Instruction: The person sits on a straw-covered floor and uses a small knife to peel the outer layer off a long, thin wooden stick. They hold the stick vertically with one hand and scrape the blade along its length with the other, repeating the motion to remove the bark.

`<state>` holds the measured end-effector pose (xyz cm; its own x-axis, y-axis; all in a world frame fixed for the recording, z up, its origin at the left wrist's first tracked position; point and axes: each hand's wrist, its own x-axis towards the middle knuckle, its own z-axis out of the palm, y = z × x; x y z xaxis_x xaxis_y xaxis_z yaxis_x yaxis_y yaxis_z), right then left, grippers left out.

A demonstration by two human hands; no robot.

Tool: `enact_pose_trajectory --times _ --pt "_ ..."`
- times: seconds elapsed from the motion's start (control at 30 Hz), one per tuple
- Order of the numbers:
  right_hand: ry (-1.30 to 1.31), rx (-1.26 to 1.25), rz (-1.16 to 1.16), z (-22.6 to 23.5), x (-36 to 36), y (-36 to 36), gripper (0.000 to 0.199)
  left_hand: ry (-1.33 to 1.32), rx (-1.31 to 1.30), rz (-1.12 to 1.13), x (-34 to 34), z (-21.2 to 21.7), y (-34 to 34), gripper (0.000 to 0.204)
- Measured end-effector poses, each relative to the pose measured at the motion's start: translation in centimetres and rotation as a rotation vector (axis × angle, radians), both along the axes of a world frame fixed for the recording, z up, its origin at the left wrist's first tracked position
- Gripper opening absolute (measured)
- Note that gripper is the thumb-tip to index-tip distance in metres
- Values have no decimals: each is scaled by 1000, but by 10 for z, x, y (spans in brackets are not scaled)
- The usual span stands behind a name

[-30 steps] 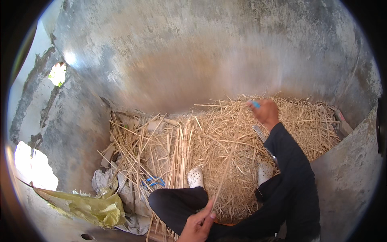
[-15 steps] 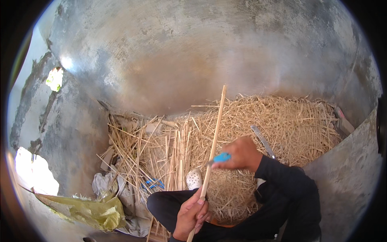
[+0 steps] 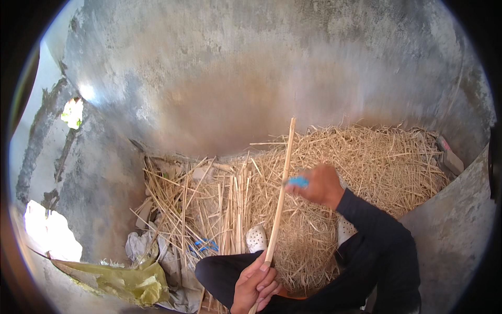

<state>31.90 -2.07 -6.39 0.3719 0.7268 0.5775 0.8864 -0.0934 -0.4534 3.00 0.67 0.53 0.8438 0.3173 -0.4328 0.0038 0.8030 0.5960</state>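
Note:
My left hand (image 3: pixel 255 285) is closed around the lower part of a long, pale wooden strip (image 3: pixel 281 201), perhaps split bamboo. The strip slants upward and away from me, its far end free in front of the wall. Closed on a small blue-handled blade (image 3: pixel 298 181), my right hand (image 3: pixel 321 186) is beside the strip's upper half. Motion blurs the tool, so its exact kind and whether it touches the strip cannot be made out. Behind the right hand, the metal blade on the shavings is mostly hidden.
Curled shavings (image 3: pixel 376 157) form a heap ahead and to the right. Loose strips (image 3: pixel 235 209) lie left of centre, near a blue item (image 3: pixel 205 245). A white perforated shoe (image 3: pixel 256 239) and a yellowish sheet (image 3: pixel 136 282) are nearby. A concrete wall (image 3: pixel 235 73) rises behind.
My right hand has moved up and away along the strip with the blue-handled blade. It now covers most of the metal blade on the shavings. My left hand keeps its hold.

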Motion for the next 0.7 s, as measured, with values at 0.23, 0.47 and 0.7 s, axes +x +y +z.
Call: enact_pose_trajectory --times 0.23,0.47,0.7 --pt "11 -18 -141 -9 39 8 75 -13 -67 -4 1 3 -9 47" --pt "139 -60 -484 -33 113 11 79 89 4 -89 -4 3 -17 46" --pt "145 59 -178 -6 45 -6 74 -46 4 -9 -12 -13 11 46"
